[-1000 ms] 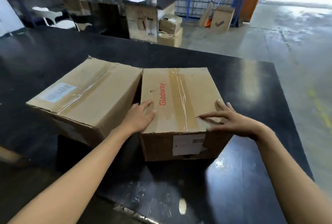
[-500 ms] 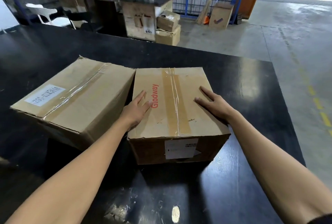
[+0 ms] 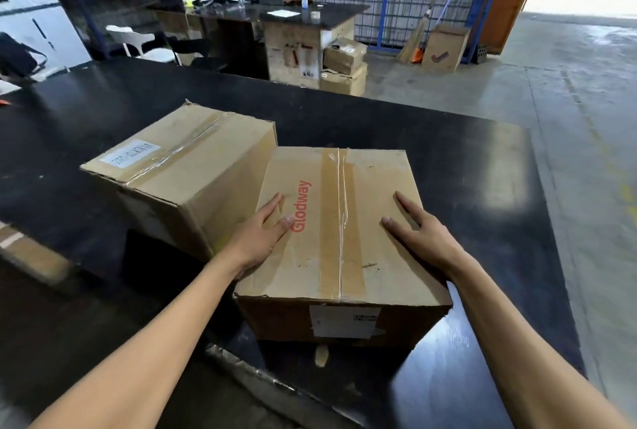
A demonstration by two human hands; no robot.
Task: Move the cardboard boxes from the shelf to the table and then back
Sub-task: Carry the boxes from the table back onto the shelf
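Since the earlier frame our hands have slid toward the two side edges of the Glodway box (image 3: 339, 225), and its near end now sits closer to us, reaching the near edge of the table (image 3: 482, 160). Our left hand (image 3: 256, 239) lies along the left top edge, fingers (image 3: 274, 203) straight and close together, the thumb resting beside the red lettering. Our right hand (image 3: 418, 235) lies flat on the right side of the top, fingers straight and slightly parted — neither hand curls round anything that we can see, though the lower fingers over the left edge are hidden.

We count two cardboard boxes on the table: the one under our hands and a second box (image 3: 179, 170) just to its left, turned at an angle, its near corner touching or almost touching the first. Both are taped shut.

We judge the outward half largely done — two boxes are already off the shelf and down here. No shelf for the return trip shows nearby, so whether more boxes wait we cannot tell; the whole trip back seems left to do.
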